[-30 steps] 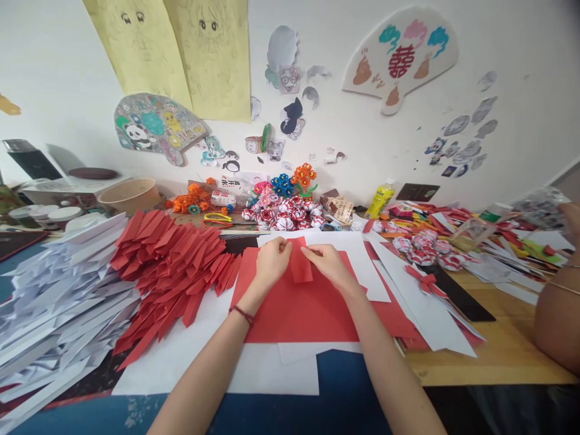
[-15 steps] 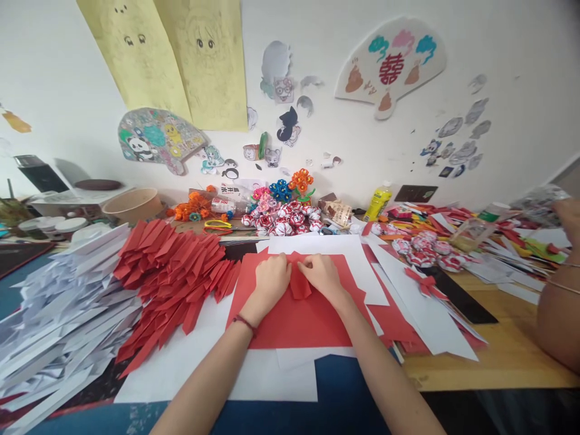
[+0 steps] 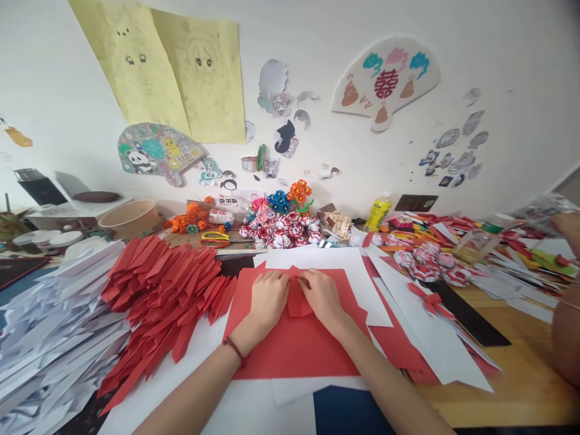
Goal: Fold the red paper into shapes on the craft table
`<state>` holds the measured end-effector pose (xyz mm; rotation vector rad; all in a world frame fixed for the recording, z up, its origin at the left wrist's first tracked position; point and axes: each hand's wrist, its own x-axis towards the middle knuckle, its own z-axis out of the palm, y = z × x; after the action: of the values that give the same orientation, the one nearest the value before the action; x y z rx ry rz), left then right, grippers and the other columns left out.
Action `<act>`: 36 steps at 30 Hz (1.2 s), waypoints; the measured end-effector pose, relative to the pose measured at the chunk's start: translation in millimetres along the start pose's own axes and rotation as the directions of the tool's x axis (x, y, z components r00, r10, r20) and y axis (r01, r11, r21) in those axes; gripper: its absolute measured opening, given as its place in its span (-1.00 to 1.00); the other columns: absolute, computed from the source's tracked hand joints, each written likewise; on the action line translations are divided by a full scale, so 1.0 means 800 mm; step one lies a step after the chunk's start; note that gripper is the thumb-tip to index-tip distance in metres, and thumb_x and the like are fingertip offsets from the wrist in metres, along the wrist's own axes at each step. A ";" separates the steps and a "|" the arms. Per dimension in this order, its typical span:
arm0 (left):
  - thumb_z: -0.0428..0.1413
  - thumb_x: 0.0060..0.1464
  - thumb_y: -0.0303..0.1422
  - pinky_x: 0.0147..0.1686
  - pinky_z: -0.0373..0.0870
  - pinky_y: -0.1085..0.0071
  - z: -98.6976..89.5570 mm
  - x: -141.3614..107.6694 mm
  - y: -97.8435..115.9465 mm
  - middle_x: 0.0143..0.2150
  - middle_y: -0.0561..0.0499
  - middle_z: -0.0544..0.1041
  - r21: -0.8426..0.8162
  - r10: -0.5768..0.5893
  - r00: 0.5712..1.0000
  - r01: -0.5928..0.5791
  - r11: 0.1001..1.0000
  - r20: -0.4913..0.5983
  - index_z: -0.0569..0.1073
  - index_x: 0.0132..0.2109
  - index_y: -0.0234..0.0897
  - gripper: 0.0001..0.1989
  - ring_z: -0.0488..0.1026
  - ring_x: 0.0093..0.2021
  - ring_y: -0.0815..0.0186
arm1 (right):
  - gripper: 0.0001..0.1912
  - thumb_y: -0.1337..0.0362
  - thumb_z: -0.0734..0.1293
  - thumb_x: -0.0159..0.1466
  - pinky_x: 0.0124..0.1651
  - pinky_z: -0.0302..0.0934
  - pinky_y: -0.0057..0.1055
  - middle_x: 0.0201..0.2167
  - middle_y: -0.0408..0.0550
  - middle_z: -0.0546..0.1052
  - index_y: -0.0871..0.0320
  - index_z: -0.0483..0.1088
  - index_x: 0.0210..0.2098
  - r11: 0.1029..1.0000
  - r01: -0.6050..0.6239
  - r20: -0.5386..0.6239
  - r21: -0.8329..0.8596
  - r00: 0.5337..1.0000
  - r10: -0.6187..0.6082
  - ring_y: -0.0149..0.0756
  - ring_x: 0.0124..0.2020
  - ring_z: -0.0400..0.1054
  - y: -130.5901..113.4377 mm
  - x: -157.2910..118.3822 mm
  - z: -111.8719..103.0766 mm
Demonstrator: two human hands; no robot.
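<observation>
A small folded piece of red paper (image 3: pixel 299 305) is pinched between my two hands, above a larger red sheet (image 3: pixel 294 350). My left hand (image 3: pixel 270 296) is closed on its left side, knuckles up, with a dark red bracelet at the wrist. On the other side my right hand (image 3: pixel 321 297) grips the paper with thumb and fingers. The fingertips meet near the paper's top edge, and they partly hide the folds. White sheets (image 3: pixel 371 296) lie beneath and behind the red sheet.
To the left are piles of folded red strips (image 3: pixel 158 296) and folded white strips (image 3: pixel 58 338). Red-and-white paper balls (image 3: pixel 290 229) sit at the back, beside a yellow bottle (image 3: pixel 377 211). Another person's arm (image 3: pixel 566 320) is at the right edge.
The view has tilted up slightly, so the table appears lower. Both hands keep hold of the folded red paper, with only small finger shifts.
</observation>
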<state>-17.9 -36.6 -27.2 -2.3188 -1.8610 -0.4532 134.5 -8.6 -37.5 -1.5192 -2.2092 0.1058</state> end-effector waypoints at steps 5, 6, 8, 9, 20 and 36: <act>-0.06 0.27 -0.39 -0.28 0.23 0.34 0.007 -0.003 -0.004 -0.29 -0.04 0.51 0.031 0.053 0.998 -0.053 0.998 -0.016 0.49 -0.28 -0.25 -0.75 0.43 -0.25 0.23 | -0.67 0.41 0.12 0.37 -0.34 0.17 -0.42 -0.33 -0.05 0.50 0.11 0.50 -0.10 0.990 0.129 0.004 -0.048 0.992 -0.129 -0.30 -0.34 0.40 0.002 -0.007 0.001; -0.06 0.27 -0.40 -0.29 0.22 0.34 0.008 -0.003 -0.004 -0.29 -0.04 0.50 0.035 0.054 0.998 -0.053 0.998 -0.019 0.49 -0.29 -0.25 -0.75 0.42 -0.26 0.23 | -0.66 0.41 0.12 0.38 -0.34 0.18 -0.42 -0.34 -0.06 0.49 0.10 0.51 -0.09 0.989 0.142 0.008 -0.048 0.990 -0.142 -0.30 -0.34 0.40 0.002 -0.006 0.000; -0.06 0.26 -0.41 -0.31 0.21 0.34 0.010 -0.001 -0.004 -0.30 -0.02 0.49 0.026 0.038 0.999 -0.037 0.999 -0.018 0.48 -0.30 -0.25 -0.76 0.41 -0.27 0.24 | -0.67 0.39 0.13 0.38 -0.35 0.19 -0.43 -0.35 -0.07 0.48 0.10 0.51 -0.09 0.988 0.150 0.018 -0.031 0.989 -0.150 -0.31 -0.36 0.40 0.003 -0.004 -0.001; -0.05 0.26 -0.41 -0.32 0.21 0.35 0.010 0.000 -0.005 -0.31 -0.02 0.49 0.015 0.022 1.000 -0.022 1.000 -0.014 0.48 -0.30 -0.24 -0.76 0.41 -0.29 0.25 | -0.67 0.37 0.13 0.39 -0.35 0.20 -0.43 -0.35 -0.08 0.47 0.09 0.51 -0.08 0.989 0.149 0.022 -0.018 0.989 -0.149 -0.33 -0.37 0.39 0.003 -0.003 -0.001; -0.02 0.23 -0.48 -0.29 0.25 0.32 0.013 0.001 -0.002 -0.24 -0.04 0.49 0.051 0.044 0.998 -0.046 0.998 0.038 0.49 -0.16 -0.25 -0.80 0.40 -0.24 0.22 | -0.63 0.40 0.09 0.40 -0.41 0.17 -0.46 -0.34 -0.09 0.45 0.06 0.50 -0.05 0.989 0.145 0.055 -0.022 0.988 -0.144 -0.37 -0.40 0.36 0.006 -0.003 0.004; -0.07 0.25 -0.47 -0.23 0.28 0.28 0.000 -0.003 0.006 -0.12 -0.10 0.41 0.103 0.027 0.983 -0.046 0.994 0.182 0.44 -0.03 -0.27 -0.76 0.34 -0.15 0.18 | -0.58 0.43 0.06 0.39 -0.40 0.14 -0.46 -0.29 -0.07 0.42 0.01 0.45 0.03 0.978 0.197 0.122 -0.065 0.975 -0.188 -0.37 -0.38 0.34 0.015 -0.005 0.003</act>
<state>-13.6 -39.8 -27.3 -2.3877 -1.8641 -0.1378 145.2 -6.8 -44.4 -1.3589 -2.4662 0.0491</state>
